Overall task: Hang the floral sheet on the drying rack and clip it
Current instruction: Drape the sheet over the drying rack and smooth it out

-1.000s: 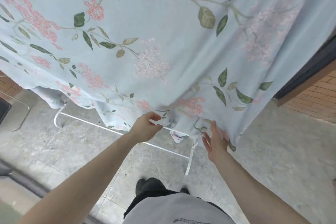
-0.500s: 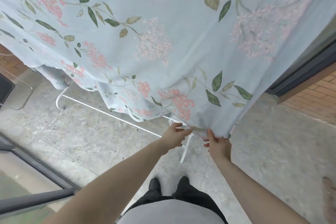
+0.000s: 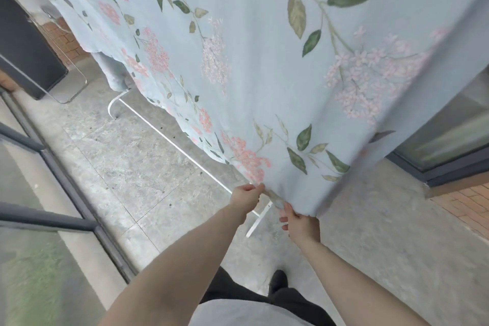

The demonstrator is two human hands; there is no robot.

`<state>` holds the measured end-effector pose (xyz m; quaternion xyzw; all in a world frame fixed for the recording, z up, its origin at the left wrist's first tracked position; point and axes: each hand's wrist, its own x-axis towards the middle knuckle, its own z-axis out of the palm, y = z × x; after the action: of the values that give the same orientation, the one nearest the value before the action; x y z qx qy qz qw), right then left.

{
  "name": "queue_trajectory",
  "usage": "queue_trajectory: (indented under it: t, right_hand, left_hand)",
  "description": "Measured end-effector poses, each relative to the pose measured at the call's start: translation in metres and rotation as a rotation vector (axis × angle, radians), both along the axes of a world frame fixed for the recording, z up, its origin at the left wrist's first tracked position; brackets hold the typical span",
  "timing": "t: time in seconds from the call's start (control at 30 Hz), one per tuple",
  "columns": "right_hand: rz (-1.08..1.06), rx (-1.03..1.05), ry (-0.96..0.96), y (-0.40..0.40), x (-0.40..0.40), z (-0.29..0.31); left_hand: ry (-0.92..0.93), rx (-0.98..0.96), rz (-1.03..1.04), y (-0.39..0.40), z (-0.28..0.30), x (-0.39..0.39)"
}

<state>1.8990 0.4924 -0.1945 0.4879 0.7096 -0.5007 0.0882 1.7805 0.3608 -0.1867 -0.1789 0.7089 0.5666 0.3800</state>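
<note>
A pale blue floral sheet with pink blossoms and green leaves hangs over the white drying rack and fills the upper view. Only the rack's lower bar and feet show beneath the cloth. My left hand pinches the sheet's bottom hem near its low corner. My right hand grips the same hem a little to the right and lower. The cloth between the two hands is pulled taut. No clip is in sight.
Grey stone floor lies under the rack. A dark sliding-door track and glass run along the left. A black chair with chrome legs stands at the far left. A dark door frame and brick paving are at right.
Both hands went from reaching under the bunched hem to holding it and drawing it down and outward. The sheet's lower corner now hangs straighter. My view has shifted right along the rack.
</note>
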Motion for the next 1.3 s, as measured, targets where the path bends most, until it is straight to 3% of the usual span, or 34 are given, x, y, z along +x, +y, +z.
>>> queue_trajectory:
  t: [0.43, 0.63, 0.9, 1.2, 1.3]
  right_hand:
    - [0.099, -0.066, -0.080, 0.051, 0.003, -0.043]
    - [0.101, -0.103, -0.047, 0.045, -0.004, -0.077]
    - [0.119, -0.101, -0.154, 0.041, 0.001, -0.097]
    - [0.182, -0.167, -0.150, 0.039, 0.038, -0.042]
    - [0.218, 0.026, 0.078, 0.049, 0.033, 0.019]
  left_hand:
    - [0.021, -0.172, 0.165, 0.044, -0.044, 0.027]
    - [0.005, -0.201, 0.145, 0.044, -0.074, 0.015]
    - [0.003, -0.288, 0.028, 0.043, -0.097, 0.014]
    - [0.014, -0.230, 0.056, 0.005, -0.020, 0.028]
    - [0.111, -0.191, 0.052, -0.012, 0.021, 0.040]
